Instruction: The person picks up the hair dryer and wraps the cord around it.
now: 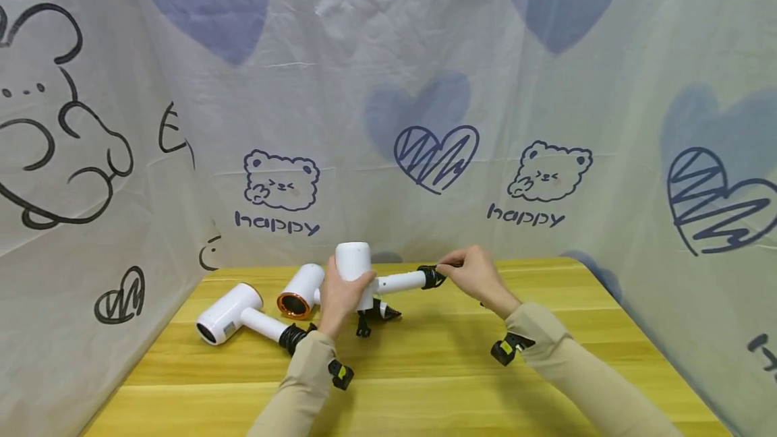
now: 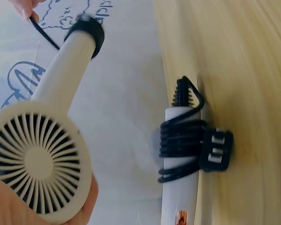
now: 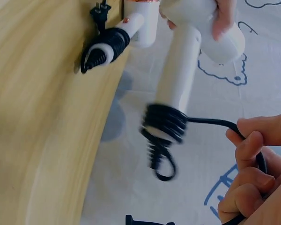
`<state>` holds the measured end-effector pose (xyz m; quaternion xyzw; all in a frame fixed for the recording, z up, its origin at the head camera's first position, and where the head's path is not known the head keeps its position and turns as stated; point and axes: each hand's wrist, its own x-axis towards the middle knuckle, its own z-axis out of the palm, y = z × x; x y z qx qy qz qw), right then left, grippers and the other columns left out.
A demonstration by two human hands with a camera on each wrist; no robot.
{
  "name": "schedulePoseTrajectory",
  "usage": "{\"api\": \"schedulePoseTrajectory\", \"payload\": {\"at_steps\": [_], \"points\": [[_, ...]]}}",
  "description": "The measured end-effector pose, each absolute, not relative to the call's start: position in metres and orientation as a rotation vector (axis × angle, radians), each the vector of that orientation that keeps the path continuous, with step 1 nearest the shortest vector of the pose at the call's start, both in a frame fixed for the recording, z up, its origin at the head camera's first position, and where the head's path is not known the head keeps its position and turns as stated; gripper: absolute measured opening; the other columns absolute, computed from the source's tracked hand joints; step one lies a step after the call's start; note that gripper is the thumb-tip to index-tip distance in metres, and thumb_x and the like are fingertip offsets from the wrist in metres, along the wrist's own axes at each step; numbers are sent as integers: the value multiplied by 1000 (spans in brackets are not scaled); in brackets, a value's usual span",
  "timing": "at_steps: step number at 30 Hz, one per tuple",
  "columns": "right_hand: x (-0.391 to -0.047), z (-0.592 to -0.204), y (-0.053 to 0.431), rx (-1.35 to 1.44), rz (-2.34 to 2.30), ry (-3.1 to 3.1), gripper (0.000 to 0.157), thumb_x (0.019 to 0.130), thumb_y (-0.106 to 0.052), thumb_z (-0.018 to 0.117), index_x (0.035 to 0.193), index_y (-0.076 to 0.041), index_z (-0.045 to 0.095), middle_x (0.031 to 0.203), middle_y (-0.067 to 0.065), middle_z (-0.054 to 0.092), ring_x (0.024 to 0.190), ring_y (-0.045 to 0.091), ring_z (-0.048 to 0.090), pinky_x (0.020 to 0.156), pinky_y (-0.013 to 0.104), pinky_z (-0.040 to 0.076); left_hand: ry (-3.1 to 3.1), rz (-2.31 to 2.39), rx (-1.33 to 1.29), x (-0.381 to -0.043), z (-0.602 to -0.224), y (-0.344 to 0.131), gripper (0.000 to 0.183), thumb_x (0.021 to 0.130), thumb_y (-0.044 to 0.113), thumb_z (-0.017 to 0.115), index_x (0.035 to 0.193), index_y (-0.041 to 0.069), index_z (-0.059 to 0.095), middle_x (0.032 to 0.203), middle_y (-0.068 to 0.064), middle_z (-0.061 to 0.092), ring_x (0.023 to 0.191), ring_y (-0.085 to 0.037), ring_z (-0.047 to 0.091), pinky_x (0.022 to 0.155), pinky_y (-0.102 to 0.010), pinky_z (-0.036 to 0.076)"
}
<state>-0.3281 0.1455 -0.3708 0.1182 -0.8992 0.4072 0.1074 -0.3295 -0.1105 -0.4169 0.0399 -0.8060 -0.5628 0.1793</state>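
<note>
In the head view my left hand (image 1: pixel 340 295) grips a white hair dryer (image 1: pixel 353 261) by its barrel, raised over the table. Its handle points right, toward my right hand (image 1: pixel 479 280). The slatted round vent (image 2: pixel 38 161) faces the left wrist camera. Black cord (image 3: pixel 210 122) is wound in several turns round the handle's end, and a taut stretch runs from those coils to my right hand. There, thumb and forefinger pinch it while the other fingers curl round it. Part of the barrel is hidden behind my left hand.
Two more white hair dryers lie on the wooden table (image 1: pixel 425 383): one at the left (image 1: pixel 231 315), another with a copper-coloured rim (image 1: pixel 303 285) behind my left hand. The latter's handle is wrapped in cord, with a black plug (image 2: pixel 216 150) beside it. A printed cloth (image 1: pixel 376 194) hangs behind.
</note>
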Motion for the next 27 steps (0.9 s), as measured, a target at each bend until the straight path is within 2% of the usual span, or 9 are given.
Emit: {"api": "schedulePoseTrajectory", "payload": {"at_steps": [6, 9, 11, 12, 16, 17, 19, 22, 27], "points": [[-324, -378, 141, 388, 1354, -2621, 18, 92, -13, 64, 102, -5, 77, 77, 5, 70, 52, 13, 41, 46, 23, 33, -2066, -1663, 256, -328, -416, -108, 75, 75, 35, 81, 136, 11, 43, 110, -15, 60, 91, -30, 61, 70, -38, 56], [-323, -381, 141, 432, 1420, -2630, 22, 94, -12, 60, 108, -4, 75, 77, 4, 70, 48, 12, 33, 43, 23, 27, -1949, -1793, 269, -330, -416, -107, 75, 75, 33, 81, 136, 11, 43, 113, -15, 59, 94, -30, 60, 73, -38, 57], [-324, -382, 143, 467, 1452, -2644, 23, 95, -13, 59, 110, -5, 74, 83, 4, 73, 55, 6, 42, 50, 22, 36, -1871, -1897, 260, -330, -417, -107, 75, 77, 32, 80, 137, 11, 41, 116, -15, 57, 97, -30, 59, 76, -39, 58], [-325, -384, 144, 487, 1471, -2651, 23, 95, -13, 58, 110, -5, 74, 90, 5, 74, 58, 6, 42, 55, 23, 37, -1833, -1950, 258, -331, -417, -107, 74, 77, 31, 80, 137, 11, 41, 117, -14, 56, 99, -29, 59, 78, -40, 58], [-329, -388, 150, 540, 1643, -2676, 25, 98, -13, 55, 115, -3, 72, 99, 11, 73, 63, 7, 42, 58, 22, 36, -1706, -2111, 294, -331, -418, -105, 72, 79, 30, 80, 137, 12, 42, 122, -12, 53, 103, -27, 57, 85, -39, 55], [-330, -389, 152, 551, 1701, -2675, 26, 99, -12, 54, 116, -3, 71, 99, 12, 73, 60, 9, 39, 54, 22, 34, -1683, -2142, 310, -331, -419, -104, 71, 80, 31, 80, 137, 12, 42, 123, -12, 53, 104, -27, 56, 86, -38, 54], [-332, -392, 155, 578, 1814, -2672, 29, 101, -11, 52, 122, 1, 66, 94, 12, 72, 56, 11, 38, 48, 22, 30, -1636, -2206, 350, -331, -420, -103, 70, 80, 31, 79, 137, 12, 42, 124, -11, 53, 104, -25, 56, 86, -36, 54], [-335, -396, 158, 645, 1881, -2678, 31, 101, -11, 51, 126, 4, 62, 92, 7, 71, 59, 10, 47, 52, 21, 42, -1582, -2271, 389, -333, -421, -100, 71, 82, 32, 78, 139, 10, 42, 127, -12, 52, 103, -26, 56, 84, -35, 54], [-341, -402, 166, 655, 1863, -2737, 29, 101, -15, 54, 118, 5, 67, 82, 5, 67, 62, 11, 53, 58, 22, 50, -1554, -2328, 419, -334, -422, -98, 69, 83, 31, 76, 139, 11, 42, 128, -12, 52, 101, -24, 57, 80, -32, 53]]}}
